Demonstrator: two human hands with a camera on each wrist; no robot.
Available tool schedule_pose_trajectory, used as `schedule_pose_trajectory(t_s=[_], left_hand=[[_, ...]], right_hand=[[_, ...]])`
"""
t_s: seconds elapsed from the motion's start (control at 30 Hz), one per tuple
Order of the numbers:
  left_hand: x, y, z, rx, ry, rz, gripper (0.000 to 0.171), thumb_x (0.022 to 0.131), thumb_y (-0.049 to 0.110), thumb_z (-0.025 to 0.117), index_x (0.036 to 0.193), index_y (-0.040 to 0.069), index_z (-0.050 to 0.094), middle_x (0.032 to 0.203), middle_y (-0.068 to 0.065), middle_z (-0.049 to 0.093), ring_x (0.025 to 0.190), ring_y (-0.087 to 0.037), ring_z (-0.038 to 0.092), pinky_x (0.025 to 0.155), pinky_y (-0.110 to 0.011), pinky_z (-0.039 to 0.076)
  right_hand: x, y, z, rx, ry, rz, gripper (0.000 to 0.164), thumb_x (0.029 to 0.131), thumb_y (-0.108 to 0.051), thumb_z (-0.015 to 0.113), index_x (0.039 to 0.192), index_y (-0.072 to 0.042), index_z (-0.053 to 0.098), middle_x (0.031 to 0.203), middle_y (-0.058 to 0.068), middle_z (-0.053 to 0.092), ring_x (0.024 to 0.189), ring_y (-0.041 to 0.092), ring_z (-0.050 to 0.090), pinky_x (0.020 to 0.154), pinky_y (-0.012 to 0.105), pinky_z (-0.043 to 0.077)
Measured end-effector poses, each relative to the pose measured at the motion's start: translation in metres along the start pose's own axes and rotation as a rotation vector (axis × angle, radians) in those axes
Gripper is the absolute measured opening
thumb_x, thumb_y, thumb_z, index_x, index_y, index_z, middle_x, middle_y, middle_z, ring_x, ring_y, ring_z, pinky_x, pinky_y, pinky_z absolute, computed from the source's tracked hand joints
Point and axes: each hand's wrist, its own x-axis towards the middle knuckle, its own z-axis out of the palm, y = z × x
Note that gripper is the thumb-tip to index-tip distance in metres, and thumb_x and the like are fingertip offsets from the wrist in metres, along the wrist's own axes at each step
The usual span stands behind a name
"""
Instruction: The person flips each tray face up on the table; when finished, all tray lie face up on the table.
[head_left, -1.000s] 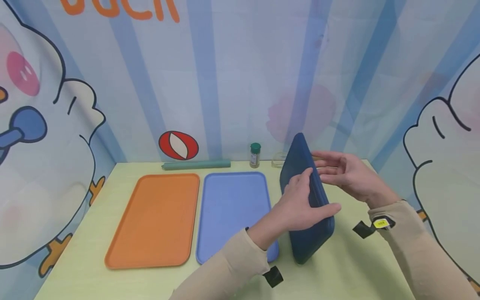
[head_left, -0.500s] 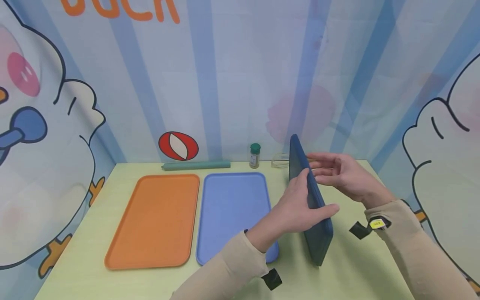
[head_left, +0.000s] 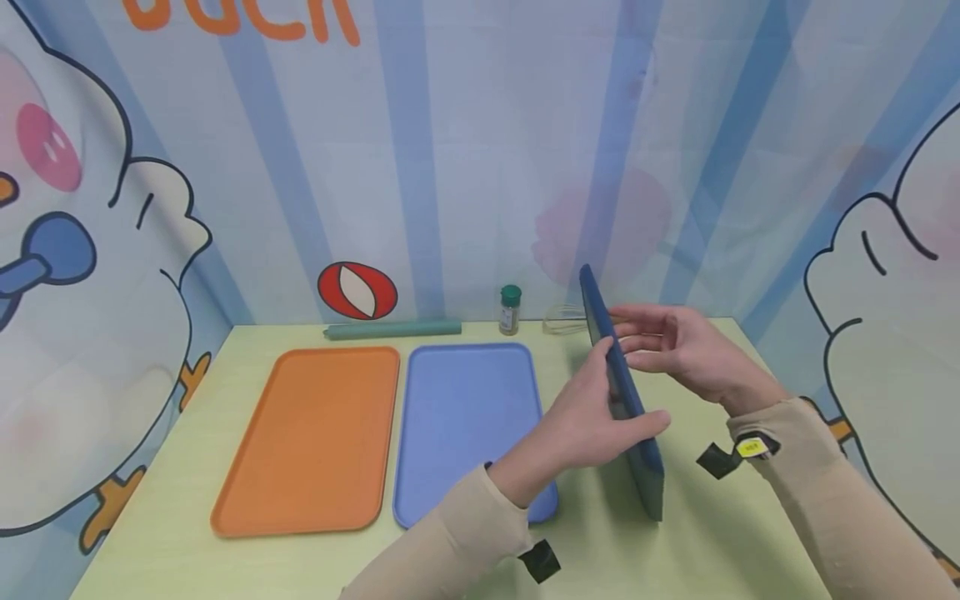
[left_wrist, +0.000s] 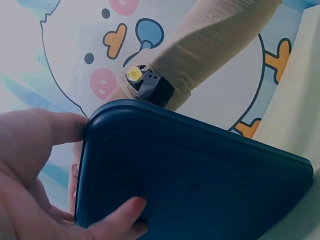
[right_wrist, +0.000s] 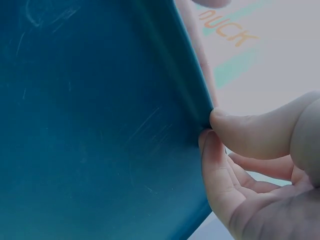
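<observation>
A dark blue tray [head_left: 630,392] stands steeply on edge over the right part of the table. My left hand [head_left: 581,421] grips its near upper edge, the thumb on the right face and the fingers on the other. In the left wrist view the thumb and fingers of that hand [left_wrist: 30,170] straddle the rim near a rounded corner. On the right, my right hand [head_left: 690,354] is at the farther part of the edge. Its thumb and forefinger pinch the rim in the right wrist view, where the tray's scratched face [right_wrist: 100,120] shows.
An orange tray [head_left: 315,442] and a lighter blue tray [head_left: 468,417] lie flat to the left. Along the table's back edge are a green stick-like thing [head_left: 393,330], a green-capped jar [head_left: 510,311] and a wire whisk [head_left: 562,319], partly hidden. A printed curtain hangs behind.
The dark blue tray has turned more edge-on to the head view, its lower part swinging right. Both hands have shifted slightly left, keeping to its edge. More of the whisk shows.
</observation>
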Motion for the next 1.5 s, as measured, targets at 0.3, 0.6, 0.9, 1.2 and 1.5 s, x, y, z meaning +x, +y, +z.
schedule_pose_trajectory(t_s=[0.3, 0.6, 0.9, 1.2, 1.5], left_hand=[[-0.003, -0.005, 0.001, -0.031, 0.008, -0.043, 0.101, 0.09, 0.038, 0.083, 0.167, 0.026, 0.02, 0.165, 0.006, 0.039, 0.14, -0.01, 0.05, 0.106, -0.034, 0.05], [-0.005, -0.01, 0.001, -0.035, 0.017, -0.105, 0.101, 0.088, 0.027, 0.082, 0.167, 0.035, 0.021, 0.165, 0.006, 0.038, 0.109, -0.007, 0.062, 0.09, -0.029, 0.054], [-0.007, -0.019, -0.001, -0.002, 0.001, -0.087, 0.093, 0.087, 0.02, 0.078, 0.166, 0.017, 0.029, 0.163, -0.002, 0.038, 0.089, -0.011, 0.056, 0.079, -0.027, 0.05], [-0.012, -0.024, 0.001, -0.029, 0.024, -0.124, 0.098, 0.086, 0.018, 0.076, 0.169, 0.023, 0.023, 0.163, -0.007, 0.034, 0.1, -0.012, 0.052, 0.082, -0.029, 0.048], [-0.016, -0.029, 0.004, -0.079, 0.054, -0.116, 0.104, 0.087, 0.017, 0.075, 0.17, 0.027, 0.013, 0.169, -0.003, 0.027, 0.126, -0.012, 0.047, 0.097, -0.031, 0.048]], right_hand=[[0.001, 0.003, 0.005, -0.056, 0.004, 0.031, 0.068, 0.1, 0.004, 0.066, 0.16, 0.006, 0.034, 0.146, 0.026, 0.052, 0.112, 0.017, 0.07, 0.096, 0.031, 0.058], [0.001, 0.004, 0.012, -0.1, 0.011, 0.067, 0.072, 0.098, 0.002, 0.069, 0.16, 0.007, 0.033, 0.163, 0.03, 0.034, 0.114, 0.01, 0.066, 0.094, 0.027, 0.058], [0.007, 0.01, 0.019, -0.117, -0.012, 0.069, 0.069, 0.099, 0.003, 0.068, 0.159, 0.007, 0.036, 0.155, 0.033, 0.044, 0.118, 0.016, 0.067, 0.096, 0.029, 0.057], [0.009, 0.011, 0.024, -0.124, -0.046, 0.072, 0.067, 0.099, 0.003, 0.067, 0.158, 0.008, 0.036, 0.157, 0.032, 0.043, 0.123, 0.022, 0.067, 0.098, 0.03, 0.057], [0.009, 0.013, 0.023, -0.126, -0.095, 0.09, 0.07, 0.099, 0.003, 0.066, 0.16, 0.007, 0.033, 0.164, 0.029, 0.036, 0.122, 0.013, 0.067, 0.1, 0.03, 0.056]])
